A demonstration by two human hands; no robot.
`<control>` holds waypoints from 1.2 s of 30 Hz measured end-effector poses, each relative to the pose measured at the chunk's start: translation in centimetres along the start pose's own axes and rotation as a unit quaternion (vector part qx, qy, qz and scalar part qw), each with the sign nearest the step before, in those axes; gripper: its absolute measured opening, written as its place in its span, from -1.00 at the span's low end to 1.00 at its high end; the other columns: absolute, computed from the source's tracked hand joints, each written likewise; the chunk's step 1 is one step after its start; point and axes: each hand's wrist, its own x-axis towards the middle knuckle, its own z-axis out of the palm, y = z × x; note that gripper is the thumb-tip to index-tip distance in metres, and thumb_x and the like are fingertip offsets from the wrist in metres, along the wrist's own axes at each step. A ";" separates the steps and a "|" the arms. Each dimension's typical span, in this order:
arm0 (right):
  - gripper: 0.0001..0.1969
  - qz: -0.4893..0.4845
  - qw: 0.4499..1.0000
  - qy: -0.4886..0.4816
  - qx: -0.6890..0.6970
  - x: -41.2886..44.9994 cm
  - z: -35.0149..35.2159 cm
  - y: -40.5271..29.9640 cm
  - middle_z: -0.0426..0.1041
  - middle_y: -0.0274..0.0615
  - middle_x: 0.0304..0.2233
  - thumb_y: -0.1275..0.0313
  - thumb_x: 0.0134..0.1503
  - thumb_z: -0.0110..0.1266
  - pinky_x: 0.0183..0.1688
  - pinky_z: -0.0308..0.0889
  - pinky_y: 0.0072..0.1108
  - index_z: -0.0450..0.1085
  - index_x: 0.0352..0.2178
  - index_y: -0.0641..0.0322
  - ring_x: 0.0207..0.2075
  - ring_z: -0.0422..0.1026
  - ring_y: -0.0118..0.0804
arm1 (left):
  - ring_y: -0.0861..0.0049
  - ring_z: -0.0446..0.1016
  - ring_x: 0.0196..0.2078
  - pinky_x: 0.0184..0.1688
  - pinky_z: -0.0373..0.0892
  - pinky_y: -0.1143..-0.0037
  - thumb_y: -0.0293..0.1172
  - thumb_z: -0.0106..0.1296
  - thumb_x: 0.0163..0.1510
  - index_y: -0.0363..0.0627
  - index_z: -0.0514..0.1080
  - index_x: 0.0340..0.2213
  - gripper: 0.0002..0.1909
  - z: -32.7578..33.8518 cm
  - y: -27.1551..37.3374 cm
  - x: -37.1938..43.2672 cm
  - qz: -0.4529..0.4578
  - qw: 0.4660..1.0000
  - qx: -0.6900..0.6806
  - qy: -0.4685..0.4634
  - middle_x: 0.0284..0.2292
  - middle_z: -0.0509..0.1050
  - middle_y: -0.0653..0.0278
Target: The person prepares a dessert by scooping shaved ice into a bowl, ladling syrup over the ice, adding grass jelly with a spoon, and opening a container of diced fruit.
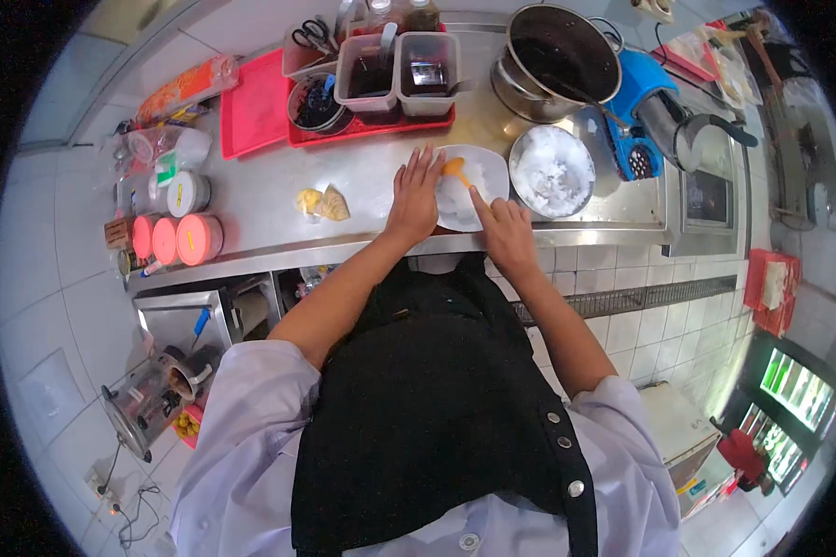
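Note:
My right hand (pixel 507 230) grips the handle of an orange spoon (pixel 454 167), its bowl over a white plate (pixel 498 174). White shaved ice (pixel 460 198) lies on that plate. At the plate's left rim is my left hand (pixel 416 198), fingers extended and slightly apart, holding nothing that shows. Just right of the plate stands a round metal bowl (pixel 589 150) heaped with white shaved ice (pixel 550 167). Two pieces of food, one yellow (pixel 309 200) and one brownish (pixel 334 204), rest on the steel counter (pixel 265 202) to the left.
Behind the plate, a red tray (pixel 407 125) carries plastic tubs of dark liquid (pixel 428 73). A large steel pot (pixel 557 63) and a blue ice shaver (pixel 634 118) stand at the back right. Jars with pink lids (pixel 198 239) line the left end. A person (pixel 742 456) is far off at lower right.

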 end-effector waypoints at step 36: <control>-0.38 0.102 0.991 -0.019 0.086 -6.9 -7.3 14.6 0.32 -0.26 -0.33 0.53 0.13 -0.01 -0.07 0.19 -0.29 0.40 0.25 -0.09 -0.18 0.37 -0.16 | 0.23 0.57 -0.19 -0.09 0.47 0.36 -0.54 0.03 0.27 -0.26 0.39 0.02 -0.71 -4.6 6.7 -2.1 -0.096 0.980 -0.159 0.076 -0.16 0.49 0.07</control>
